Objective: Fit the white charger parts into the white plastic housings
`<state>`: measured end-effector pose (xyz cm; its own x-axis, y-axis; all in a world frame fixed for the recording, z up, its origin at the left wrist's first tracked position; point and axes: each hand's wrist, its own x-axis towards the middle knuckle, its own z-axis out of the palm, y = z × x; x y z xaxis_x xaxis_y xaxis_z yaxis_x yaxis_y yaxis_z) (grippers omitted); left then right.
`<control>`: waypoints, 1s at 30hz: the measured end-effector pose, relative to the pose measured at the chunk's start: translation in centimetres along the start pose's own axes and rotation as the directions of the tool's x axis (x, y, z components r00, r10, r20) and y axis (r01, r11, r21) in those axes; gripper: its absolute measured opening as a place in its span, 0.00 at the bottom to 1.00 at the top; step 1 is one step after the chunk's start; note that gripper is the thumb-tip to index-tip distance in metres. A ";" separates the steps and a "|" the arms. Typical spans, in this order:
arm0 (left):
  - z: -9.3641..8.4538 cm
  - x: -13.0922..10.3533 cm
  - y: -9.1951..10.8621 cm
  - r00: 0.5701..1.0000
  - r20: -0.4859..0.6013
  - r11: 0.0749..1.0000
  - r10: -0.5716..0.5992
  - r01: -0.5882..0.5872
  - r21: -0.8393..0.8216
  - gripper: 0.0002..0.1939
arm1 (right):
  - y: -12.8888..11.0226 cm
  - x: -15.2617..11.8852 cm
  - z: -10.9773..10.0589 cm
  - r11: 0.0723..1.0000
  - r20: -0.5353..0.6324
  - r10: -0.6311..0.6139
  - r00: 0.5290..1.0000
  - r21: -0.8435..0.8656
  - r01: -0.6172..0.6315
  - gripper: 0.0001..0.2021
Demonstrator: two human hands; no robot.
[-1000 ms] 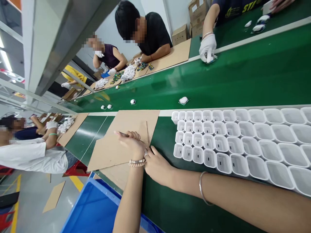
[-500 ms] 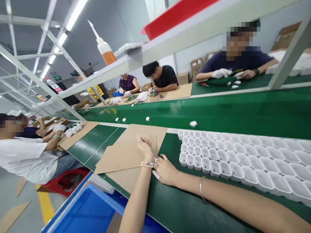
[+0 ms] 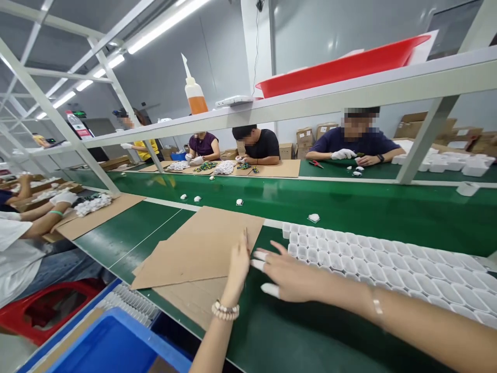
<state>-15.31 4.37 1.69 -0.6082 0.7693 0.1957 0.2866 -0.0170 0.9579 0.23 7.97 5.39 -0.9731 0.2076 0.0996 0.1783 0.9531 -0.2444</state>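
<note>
My left hand (image 3: 238,261) is edge-on at the right side of a cardboard sheet (image 3: 202,243), its fingers stretched forward and nothing seen in them. A beaded bracelet circles that wrist. Just to the right, my right hand (image 3: 289,272) hovers or rests over the green work surface (image 3: 267,331); contact cannot be made out. Its fingers are spread, with white covers on several of them, and it holds nothing. Rows of small white open cups (image 3: 349,261) stand beyond and right of this hand, partly hidden by the forearm.
A green conveyor belt (image 3: 272,194) carries scattered small white pieces (image 3: 313,218). Above it runs a white shelf with a red tray (image 3: 341,70) and a bottle of orange liquid (image 3: 196,98). A blue bin (image 3: 112,342) stands lower left. Co-workers sit opposite and at left.
My right hand has come away from the left wrist and spread its fingers. The left hand has straightened along the cardboard's edge. The head view has levelled and shifted.
</note>
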 end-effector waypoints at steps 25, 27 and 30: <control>6.8 6.3 -6.9 0.789 0.550 0.855 0.273 -0.461 0.237 0.33 | 28.9 -11.9 -2.1 0.622 0.018 0.766 0.643 0.238 -0.746 0.16; 7.6 6.5 -7.1 0.786 0.563 0.896 0.256 -0.411 0.167 0.34 | 29.3 -12.0 -1.4 0.578 -0.011 0.803 0.596 0.257 -0.774 0.15; 8.9 7.3 -6.4 0.760 0.601 0.918 0.248 -0.382 0.105 0.36 | 29.5 -12.4 -1.0 0.541 -0.028 0.830 0.557 0.280 -0.793 0.13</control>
<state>-14.99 15.82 -4.84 0.0532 0.9642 0.2596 0.5735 -0.2424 0.7825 17.67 33.73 -2.08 -0.3894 0.9132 -0.1200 0.8274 0.2896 -0.4811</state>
